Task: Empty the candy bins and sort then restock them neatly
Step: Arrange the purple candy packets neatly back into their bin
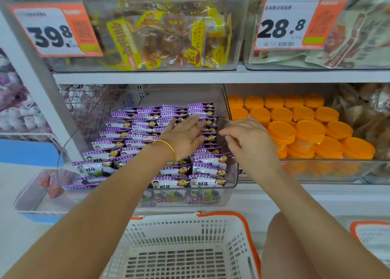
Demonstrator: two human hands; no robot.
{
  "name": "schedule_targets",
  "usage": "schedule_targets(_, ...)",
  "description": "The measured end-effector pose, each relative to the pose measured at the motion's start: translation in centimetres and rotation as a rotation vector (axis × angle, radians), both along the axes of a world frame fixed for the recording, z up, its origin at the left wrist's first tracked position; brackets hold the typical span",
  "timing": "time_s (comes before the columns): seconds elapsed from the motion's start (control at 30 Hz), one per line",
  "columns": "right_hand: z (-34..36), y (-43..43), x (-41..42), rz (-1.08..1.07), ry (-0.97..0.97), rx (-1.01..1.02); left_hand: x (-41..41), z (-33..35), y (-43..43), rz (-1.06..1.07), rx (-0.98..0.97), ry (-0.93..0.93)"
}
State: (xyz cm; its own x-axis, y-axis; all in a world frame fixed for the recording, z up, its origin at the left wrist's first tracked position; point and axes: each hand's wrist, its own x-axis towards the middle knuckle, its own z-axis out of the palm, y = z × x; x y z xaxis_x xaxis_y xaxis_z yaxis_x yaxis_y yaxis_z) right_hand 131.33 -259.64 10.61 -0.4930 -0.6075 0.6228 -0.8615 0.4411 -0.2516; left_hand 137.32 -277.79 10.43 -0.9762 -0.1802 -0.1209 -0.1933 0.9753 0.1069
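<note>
1. Candy packets [147, 131], purple and white with a cartoon face on the wrapper, fill a clear plastic bin [233, 186] on the lower white shelf [147, 77]. They lie in overlapping rows that run from the bin's front wall to its back.
2. The person's left hand [183, 137] rests palm-down on the packets of the right-hand rows, about midway along the bin. Its grip is spread: the fingers are straight and fanned, touching the wrappers without closing on any.
3. A thin gold bangle [168, 152] circles the left wrist.
4. The right hand [251, 141] hangs over the bin's right wall, just beside the left hand. Its grip is loose, with the fingers gently curled and pointing left, and nothing shows between them.
5. Round orange lids [306, 131] lie stacked in the neighbouring clear bin to the right.
6. A white slotted plastic basket [183, 226] with orange handles stands below the shelf, in front of the candy bin and between the two forearms.
7. On the upper shelf, a clear bin holds yellow-labelled snack packs [168, 36]. Orange-and-white price tags read 39.8 [54, 29] and 28.8 [295, 23].
8. A bare knee [280, 247] shows right of the basket.
</note>
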Motion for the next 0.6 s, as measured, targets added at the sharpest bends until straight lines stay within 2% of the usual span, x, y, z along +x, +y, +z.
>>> schedule_targets(0.07, 0.2, 0.3, 0.2, 0.006, -0.004, 0.043, 0.8, 0.2, 0.5, 0.046, 0.078, 0.108)
schedule_targets(0.13, 0.8, 0.3, 0.6, 0.015, 0.024, 0.144, 1.8, 0.2, 1.4, 0.007, 0.053, 0.040)
schedule_targets(0.23, 2.2, -0.1, 1.5, 0.022, 0.087, 0.507, 3.0, -0.4, 1.7, -0.022, -0.041, -0.094)
schedule_targets(0.3, 2.6, -0.6, 1.9, 0.018, 0.156, 0.735, 3.4, -0.5, 1.4, 0.007, 0.010, -0.019)
schedule_targets(0.33, 2.7, -0.8, 2.1, 0.017, 0.190, 0.783, 3.6, -0.5, 1.4, 0.020, 0.058, 0.060)
schedule_targets(0.43, 3.0, -1.3, 2.1, -0.011, 0.213, 0.766, 4.9, -0.2, 1.6, -0.034, 0.200, 0.385)
schedule_targets(0.47, 3.0, -1.4, 2.0, -0.022, 0.193, 0.743, 5.5, -0.2, 1.7, -0.069, 0.221, 0.436)
schedule_targets(0.6, 2.7, -1.9, 2.6, 0.008, 0.156, 0.755, 7.6, -0.7, 2.3, -0.152, 0.256, 0.424)
